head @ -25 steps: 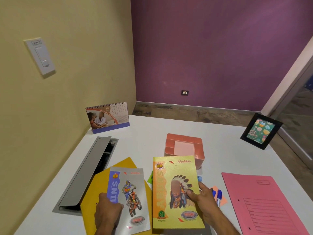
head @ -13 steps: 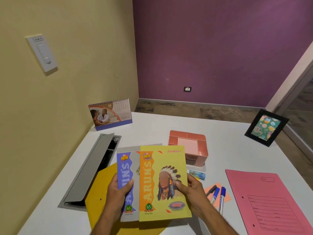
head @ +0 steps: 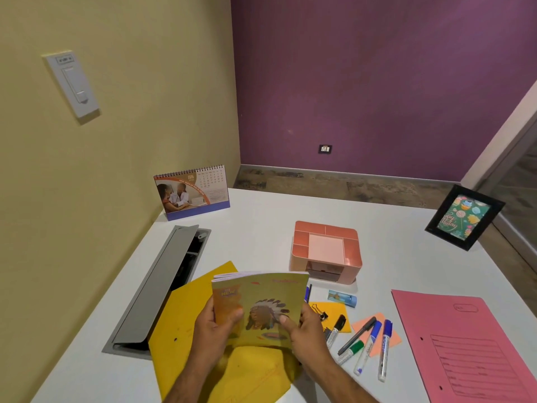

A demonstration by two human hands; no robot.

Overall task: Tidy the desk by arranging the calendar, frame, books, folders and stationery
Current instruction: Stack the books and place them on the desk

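Both books (head: pixel 258 306) now stacked, lifted; left hand (head: pixel 213 330) & right hand (head: pixel 305 330) pinch edges. Risk: hidden bk, prob. loosely held, slips onto yellow folder (head: pixel 186 330) below.

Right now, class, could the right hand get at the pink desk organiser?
Probably not straight away. The right hand is shut on the stacked notebooks, shared with the left hand. The pink organiser stands just beyond, with bare desk around it, so the path looks free once that grip lets go.

The two notebooks (head: pixel 261 306), side by side a second ago, are now stacked together, lifted above the yellow folder (head: pixel 186 324), gripped by the left hand (head: pixel 215 327) and right hand (head: pixel 302 330).
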